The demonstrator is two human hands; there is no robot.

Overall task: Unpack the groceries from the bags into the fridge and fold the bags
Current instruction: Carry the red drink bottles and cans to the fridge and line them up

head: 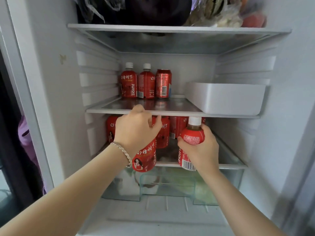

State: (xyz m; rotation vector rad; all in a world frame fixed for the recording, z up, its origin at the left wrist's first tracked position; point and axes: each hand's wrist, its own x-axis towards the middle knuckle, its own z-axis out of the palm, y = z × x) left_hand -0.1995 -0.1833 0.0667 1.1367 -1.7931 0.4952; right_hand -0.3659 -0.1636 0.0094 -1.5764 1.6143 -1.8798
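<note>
Just below the fridge's middle shelf (170, 111), the left grip (136, 130) curls round a red juice bottle (144, 159) and the right grip (202, 149) clasps a white-capped juice bottle (192, 133). On that shelf stand two bottles (129, 82), a red can (163, 84) and a white tray (226, 99).

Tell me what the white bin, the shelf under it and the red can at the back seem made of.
The white bin: probably plastic, matte, with rounded moulded corners. The shelf: seemingly glass, glossy, showing red reflections; its white front trim looks like plastic. The red can: likely aluminium, with a metallic sheen and a tapered rim.
</note>
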